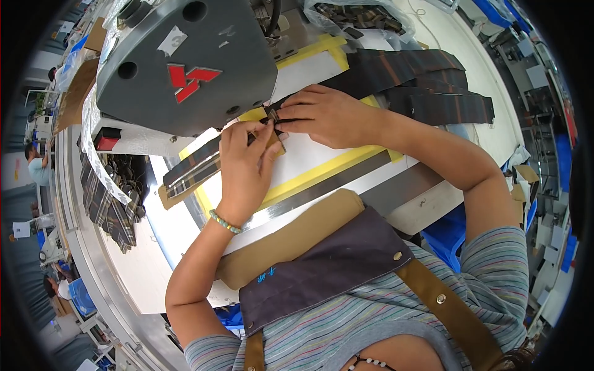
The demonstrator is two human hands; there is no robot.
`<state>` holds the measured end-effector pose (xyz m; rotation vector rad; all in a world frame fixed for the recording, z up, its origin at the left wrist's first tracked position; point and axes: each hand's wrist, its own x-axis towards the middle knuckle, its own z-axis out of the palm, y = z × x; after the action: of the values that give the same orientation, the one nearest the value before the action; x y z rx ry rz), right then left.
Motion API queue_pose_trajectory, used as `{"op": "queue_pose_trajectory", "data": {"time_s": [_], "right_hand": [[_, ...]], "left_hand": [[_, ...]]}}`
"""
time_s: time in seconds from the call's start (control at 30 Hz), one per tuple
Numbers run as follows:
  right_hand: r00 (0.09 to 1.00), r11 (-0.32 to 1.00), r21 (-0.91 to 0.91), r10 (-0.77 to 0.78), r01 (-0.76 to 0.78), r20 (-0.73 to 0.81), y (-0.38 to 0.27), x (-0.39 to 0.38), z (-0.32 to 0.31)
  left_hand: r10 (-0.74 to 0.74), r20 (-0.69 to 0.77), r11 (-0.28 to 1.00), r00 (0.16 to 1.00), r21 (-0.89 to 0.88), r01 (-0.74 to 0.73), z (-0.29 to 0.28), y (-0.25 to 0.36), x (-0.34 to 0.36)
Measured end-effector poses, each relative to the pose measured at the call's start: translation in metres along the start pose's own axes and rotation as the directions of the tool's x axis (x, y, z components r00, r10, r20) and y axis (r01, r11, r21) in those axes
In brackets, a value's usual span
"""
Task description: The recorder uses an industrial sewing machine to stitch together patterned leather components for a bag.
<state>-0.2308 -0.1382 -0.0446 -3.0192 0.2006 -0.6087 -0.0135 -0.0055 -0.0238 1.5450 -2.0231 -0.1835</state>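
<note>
My left hand (244, 161), a beaded bracelet at its wrist, is closed in a pinch below the sewing machine head (192, 68). Opposite it, my right hand (328, 116) pinches the same small dark fabric piece (272, 115), so the fingertips of both hands nearly meet. A tan fabric edge (276, 142) hangs beneath the fingers. Plaid fabric strips with a tan border (197, 167) lie on the left, partly behind my left hand. The needle area is hidden by the machine head and my fingers.
White work plate edged with yellow tape (297, 179) lies under my hands. Dark plaid strips (433, 80) spread to the right. A plaid fabric pile (114, 198) hangs at left, and a clear bag of plaid pieces (365, 18) sits behind. A tan roll (297, 235) lies along the near edge.
</note>
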Motion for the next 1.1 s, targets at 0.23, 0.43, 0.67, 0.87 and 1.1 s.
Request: {"op": "queue_pose_trajectory", "data": {"time_s": [0.23, 0.43, 0.67, 0.87, 1.1], "right_hand": [[0.996, 0.998, 0.064, 0.027, -0.022, -0.082, -0.004, 0.000, 0.001], [0.999, 1.000, 0.022, 0.004, -0.003, -0.047, -0.002, -0.001, 0.003], [0.998, 1.000, 0.016, 0.015, -0.014, -0.053, -0.003, 0.000, 0.003], [0.997, 1.000, 0.025, 0.011, -0.009, -0.081, -0.003, 0.001, 0.004], [0.998, 0.999, 0.041, 0.015, -0.012, -0.057, -0.002, 0.002, 0.005]], "left_hand": [[0.062, 0.036, 0.997, 0.997, 0.048, -0.064, 0.001, -0.004, 0.003], [-0.078, -0.038, 0.979, 0.996, -0.194, 0.069, 0.002, -0.014, 0.002], [0.072, 0.023, 0.976, 0.997, 0.206, -0.075, 0.002, -0.017, 0.013], [0.075, -0.002, 0.947, 0.997, 0.312, -0.070, -0.014, -0.028, -0.004], [0.104, 0.140, 0.952, 0.985, 0.272, -0.139, -0.017, -0.026, -0.008]]}}
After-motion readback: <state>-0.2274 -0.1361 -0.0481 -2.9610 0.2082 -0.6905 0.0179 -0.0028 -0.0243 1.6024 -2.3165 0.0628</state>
